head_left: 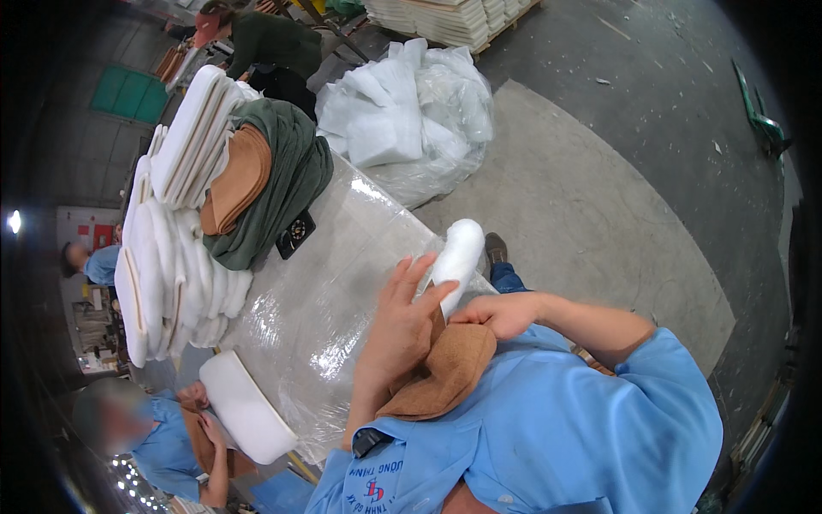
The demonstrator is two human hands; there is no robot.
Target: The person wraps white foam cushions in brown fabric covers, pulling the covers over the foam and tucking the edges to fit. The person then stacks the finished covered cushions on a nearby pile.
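A long white foam pad (457, 255) sticks up out of a brown fabric cover (447, 370) held against my chest. My left hand (402, 321) lies flat over the pad and the cover's mouth, fingers spread, pressing on them. My right hand (503, 313) grips the cover's edge at the base of the pad, fingers curled into the fabric. Both hands hover over the near edge of a table wrapped in clear plastic sheet (330, 283).
Stacks of white foam pads (171, 257) line the table's left side, with brown covers (238, 180) and green fabric (282, 184) draped on top. A clear bag of white padding (411, 111) sits on the floor. A co-worker (163, 433) at lower left handles another white pad (244, 407); another person (265, 43) bends at the far end.
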